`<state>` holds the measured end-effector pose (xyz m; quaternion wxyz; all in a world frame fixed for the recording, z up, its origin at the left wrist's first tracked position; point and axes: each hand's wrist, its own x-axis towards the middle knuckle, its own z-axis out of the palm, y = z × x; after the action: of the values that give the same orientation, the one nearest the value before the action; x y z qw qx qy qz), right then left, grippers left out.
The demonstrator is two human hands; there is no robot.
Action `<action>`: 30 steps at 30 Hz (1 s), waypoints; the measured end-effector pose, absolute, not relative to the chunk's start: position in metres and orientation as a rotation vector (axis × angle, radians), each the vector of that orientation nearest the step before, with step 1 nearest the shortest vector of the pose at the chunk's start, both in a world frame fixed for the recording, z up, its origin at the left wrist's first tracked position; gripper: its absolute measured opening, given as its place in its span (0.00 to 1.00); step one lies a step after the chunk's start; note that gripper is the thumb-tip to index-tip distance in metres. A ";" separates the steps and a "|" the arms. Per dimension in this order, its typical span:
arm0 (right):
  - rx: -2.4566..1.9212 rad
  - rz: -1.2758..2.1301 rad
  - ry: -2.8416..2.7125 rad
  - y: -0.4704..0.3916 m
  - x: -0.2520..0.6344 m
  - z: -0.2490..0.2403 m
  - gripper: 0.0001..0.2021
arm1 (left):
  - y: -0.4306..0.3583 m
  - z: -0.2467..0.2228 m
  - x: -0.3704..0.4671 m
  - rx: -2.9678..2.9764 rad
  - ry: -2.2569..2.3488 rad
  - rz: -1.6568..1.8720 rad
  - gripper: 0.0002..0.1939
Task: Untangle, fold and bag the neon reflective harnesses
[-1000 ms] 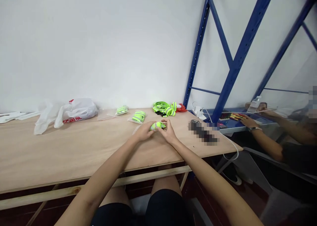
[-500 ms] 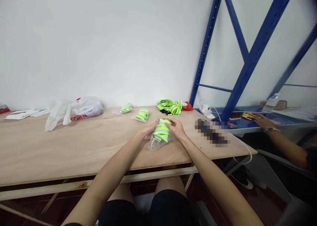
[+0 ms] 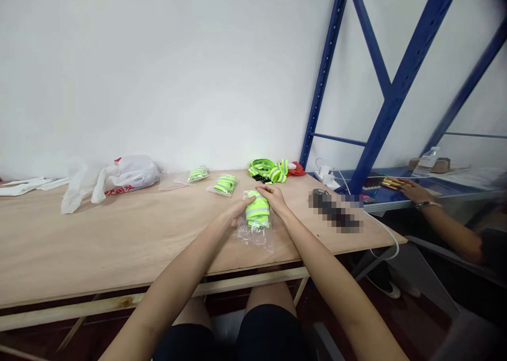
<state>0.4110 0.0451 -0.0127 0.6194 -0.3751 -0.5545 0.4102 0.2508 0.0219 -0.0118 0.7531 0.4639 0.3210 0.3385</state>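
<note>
A clear plastic bag with a folded neon-green reflective strap (image 3: 257, 212) inside lies near the table's front edge, its loose end toward me. My left hand (image 3: 240, 210) grips its left side, thumb on the strap. My right hand (image 3: 274, 198) holds the upper right corner with bent fingers. Behind them lie two more bagged green straps, one nearer (image 3: 224, 184) and one farther left (image 3: 198, 173). A loose heap of green straps (image 3: 269, 170) with black buckles sits at the back.
Flat clear bags (image 3: 171, 180) and a white plastic bag (image 3: 132, 173) lie at the back left of the wooden table (image 3: 119, 239). A blurred dark object (image 3: 335, 210) is on the right. Beyond the blue rack (image 3: 386, 105), another person's hand (image 3: 415, 193) holds something golden.
The bagged strap has turned more upright and its clear end is spread flatter toward me. My left thumb now lies over the strap. The view has shifted slightly.
</note>
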 end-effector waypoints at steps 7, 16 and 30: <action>-0.840 0.952 -1.248 0.038 0.411 -0.013 0.22 | 0.008 -0.012 0.251 0.915 0.607 0.958 0.22; -0.899 0.853 -1.359 0.036 0.411 -0.011 0.21 | 0.016 -0.018 0.246 0.901 0.634 0.954 0.22; -0.986 1.102 -1.253 0.036 0.410 -0.034 0.21 | 0.034 -0.027 0.232 0.833 0.610 1.069 0.07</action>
<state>0.4105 0.0356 -0.0336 0.5661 -0.4195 -0.5328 0.4686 0.2325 0.0339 -0.0269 0.7362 0.3793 0.2777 0.4868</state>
